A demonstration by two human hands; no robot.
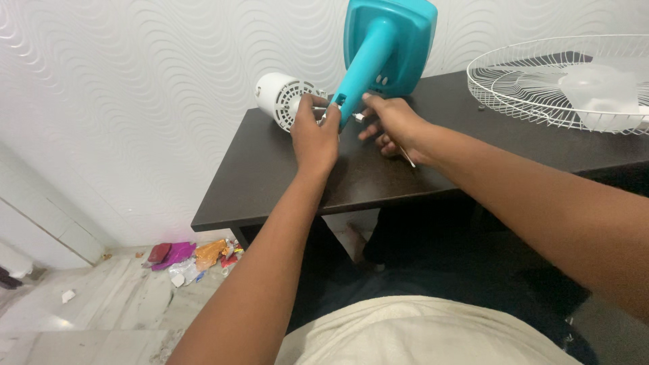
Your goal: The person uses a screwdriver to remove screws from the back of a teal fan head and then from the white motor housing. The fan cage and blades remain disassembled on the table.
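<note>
a dark brown counter (284, 182) stands against a white wall with a wavy relief pattern (135, 88) and carries a dismantled table fan. the white wire fan guard (514, 88) lies flat at the far right with the translucent fan blade (598, 91) resting in it, well apart from the work, seemingly set aside. the teal fan base (405, 34) is tipped up on its edge near the wall, so that its teal stem (368, 67) slopes down toward the person and the joint at its lower end is within reach. the white motor housing (280, 98) lies on its side on the counter just left of that joint. the left hand (314, 138) has its fingers closed around the joint where stem meets motor, apparently steadying it. the right hand (392, 125) pinches a small metal part (358, 117) at the stem's side, and a thin metal rod, perhaps a screwdriver (407, 157), shows beneath its palm. crumpled coloured wrappers (193, 257) lie on the tiled floor (101, 304) below.
</note>
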